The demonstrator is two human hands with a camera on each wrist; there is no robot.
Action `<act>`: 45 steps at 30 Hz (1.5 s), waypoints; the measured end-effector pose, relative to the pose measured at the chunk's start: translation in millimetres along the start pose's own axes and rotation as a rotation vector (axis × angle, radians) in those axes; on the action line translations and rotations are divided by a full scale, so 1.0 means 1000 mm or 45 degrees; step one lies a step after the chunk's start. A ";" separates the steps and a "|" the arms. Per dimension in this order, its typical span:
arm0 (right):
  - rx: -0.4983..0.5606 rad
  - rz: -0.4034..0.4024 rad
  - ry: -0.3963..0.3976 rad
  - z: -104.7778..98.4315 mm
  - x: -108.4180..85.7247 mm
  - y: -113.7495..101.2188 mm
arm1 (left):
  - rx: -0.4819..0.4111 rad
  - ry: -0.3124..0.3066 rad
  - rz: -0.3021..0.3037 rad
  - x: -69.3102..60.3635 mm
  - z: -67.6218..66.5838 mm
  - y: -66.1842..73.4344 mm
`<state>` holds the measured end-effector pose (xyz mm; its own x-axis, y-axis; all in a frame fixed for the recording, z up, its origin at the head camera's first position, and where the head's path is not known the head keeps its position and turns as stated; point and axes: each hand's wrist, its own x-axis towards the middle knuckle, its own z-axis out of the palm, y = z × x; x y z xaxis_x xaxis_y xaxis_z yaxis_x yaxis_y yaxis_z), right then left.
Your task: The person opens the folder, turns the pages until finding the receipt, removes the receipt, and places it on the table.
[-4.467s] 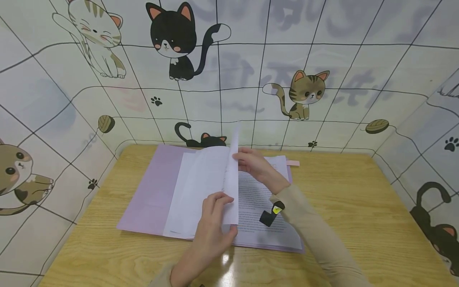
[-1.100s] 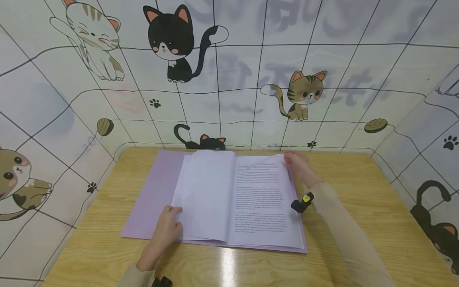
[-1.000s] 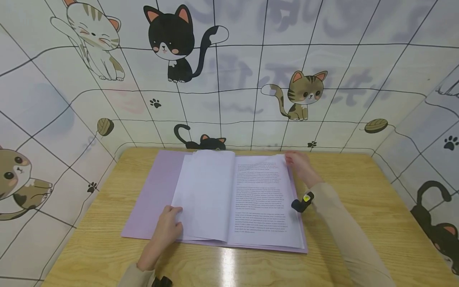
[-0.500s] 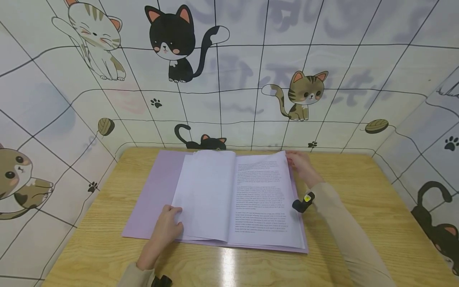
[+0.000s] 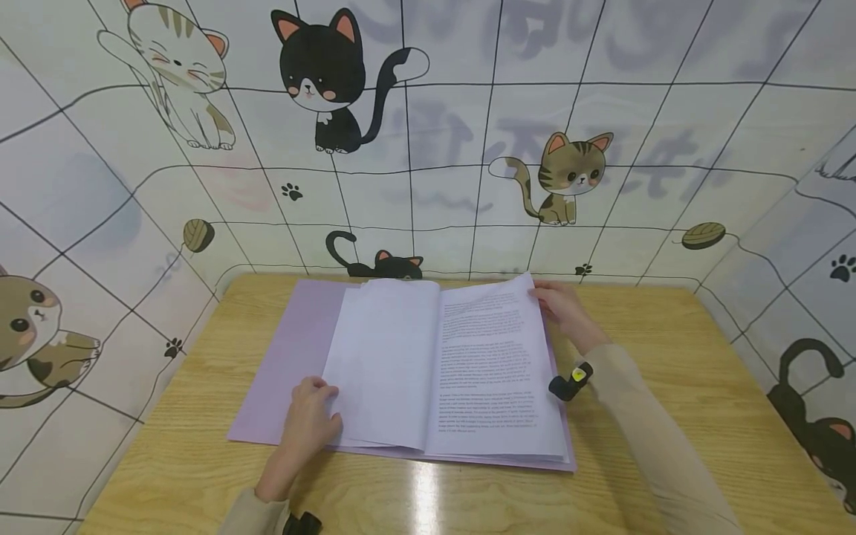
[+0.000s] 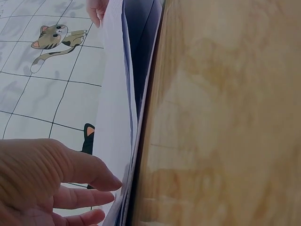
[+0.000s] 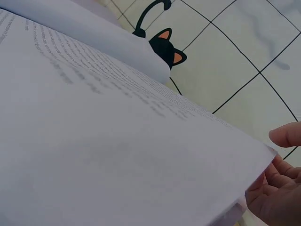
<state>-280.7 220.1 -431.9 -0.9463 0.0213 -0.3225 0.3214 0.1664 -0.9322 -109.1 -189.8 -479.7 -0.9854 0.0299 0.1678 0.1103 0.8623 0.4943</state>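
A lilac folder [image 5: 284, 371] lies spread open on the wooden table, holding a stack of white sheets. A blank page back [image 5: 384, 364] shows on the left. On the right is a printed page [image 5: 488, 371], its top right corner raised and bending upward. My right hand [image 5: 565, 308] is at that corner; in the right wrist view its fingers [image 7: 270, 193] curl behind the page edge, with the thumb just above the corner. My left hand [image 5: 309, 420] rests at the lower left edge of the sheets, fingers loosely bent, thumb touching the paper edge in the left wrist view.
The wooden table [image 5: 669, 386] extends on both sides of the folder. Behind it stands a wall covering [image 5: 441, 193] printed with cartoon cats and a grid. Both wrists carry small black cameras, one being the right wrist camera [image 5: 571, 382].
Earlier both hands turned a sheet near the middle. Then the left hand moved to the left edge and the right hand to the top right corner, which has since risen off the stack.
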 end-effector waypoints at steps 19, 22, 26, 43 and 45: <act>0.047 -0.104 -0.267 0.017 -0.033 -0.016 | -0.094 -0.093 -0.038 0.000 0.003 -0.004; 0.074 -0.107 -0.312 0.021 -0.038 -0.018 | -0.095 -0.099 -0.044 0.000 0.003 -0.003; 0.107 -0.123 -0.348 0.027 -0.044 -0.022 | -0.085 -0.111 -0.057 0.001 0.003 -0.003; 0.200 -0.158 -0.504 0.049 -0.063 -0.032 | -0.086 -0.114 -0.054 0.000 0.002 -0.002; 0.202 -0.166 -0.528 0.052 -0.065 -0.033 | -0.083 -0.112 -0.055 0.000 0.002 -0.002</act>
<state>-228.0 162.2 -388.9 -0.8963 -0.3910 -0.2092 0.2323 -0.0120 -0.9726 -109.2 -190.7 -482.1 -0.9967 0.0402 0.0707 0.0728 0.8291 0.5543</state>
